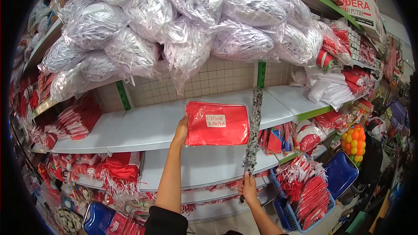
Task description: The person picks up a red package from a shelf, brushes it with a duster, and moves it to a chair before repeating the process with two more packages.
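A flat red plastic-wrapped packet (217, 135) with a handwritten white label is held up in front of the middle shelf. My left hand (181, 131) grips its left edge, with the fingers partly hidden behind it. Lower and to the right, my right hand (249, 187) is closed around the lower end of a long grey fluffy duster (254, 126). The duster stands almost upright, its top reaching the back of the grey shelf (152, 124), close to the packet's right edge.
Clear bags of white strips (191, 4) crowd the upper shelf. Red packets (78, 119) lie at left. A blue basket (333, 204) with red goods stands at lower right, beside a dark blue container (342, 174). Cardboard boxes (357, 11) sit at upper right.
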Demonstrator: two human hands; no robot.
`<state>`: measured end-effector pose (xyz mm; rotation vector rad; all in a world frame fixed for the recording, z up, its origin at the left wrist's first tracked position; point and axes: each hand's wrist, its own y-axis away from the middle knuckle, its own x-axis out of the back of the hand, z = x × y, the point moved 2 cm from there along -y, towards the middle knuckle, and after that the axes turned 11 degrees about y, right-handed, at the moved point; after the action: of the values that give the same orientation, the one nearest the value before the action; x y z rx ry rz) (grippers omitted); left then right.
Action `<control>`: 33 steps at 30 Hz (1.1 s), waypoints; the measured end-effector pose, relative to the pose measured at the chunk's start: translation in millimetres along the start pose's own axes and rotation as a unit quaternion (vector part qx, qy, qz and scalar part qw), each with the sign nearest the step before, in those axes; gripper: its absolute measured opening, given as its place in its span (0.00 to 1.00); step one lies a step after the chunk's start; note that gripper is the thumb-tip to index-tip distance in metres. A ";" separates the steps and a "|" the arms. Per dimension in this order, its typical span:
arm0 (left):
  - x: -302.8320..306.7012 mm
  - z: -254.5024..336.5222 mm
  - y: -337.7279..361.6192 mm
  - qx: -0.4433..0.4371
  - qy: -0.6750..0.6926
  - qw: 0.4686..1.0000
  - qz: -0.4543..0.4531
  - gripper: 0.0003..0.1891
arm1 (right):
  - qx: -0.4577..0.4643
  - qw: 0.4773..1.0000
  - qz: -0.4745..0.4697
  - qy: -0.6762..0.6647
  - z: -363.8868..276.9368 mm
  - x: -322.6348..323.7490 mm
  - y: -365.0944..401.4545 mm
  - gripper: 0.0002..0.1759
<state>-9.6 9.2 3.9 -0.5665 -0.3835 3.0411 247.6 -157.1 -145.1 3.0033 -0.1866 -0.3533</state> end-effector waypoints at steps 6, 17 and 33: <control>13.9 -9.7 -10.6 0.037 0.103 0.994 -0.021 0.29 | 0.148 0.946 -0.130 0.259 33.2 -11.9 -4.0 0.21; 13.8 -5.0 -7.5 0.060 0.214 0.974 -0.035 0.24 | 0.176 0.951 -0.107 0.231 31.9 -82.2 3.5 0.21; 1.0 9.2 0.9 0.040 0.182 0.981 -0.051 0.24 | 0.195 0.916 -0.014 0.349 43.4 1.0 -6.0 0.17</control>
<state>-13.9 6.2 11.6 -1.0363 -0.2630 2.7575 238.9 -155.5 -188.1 3.2723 -0.1570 0.8541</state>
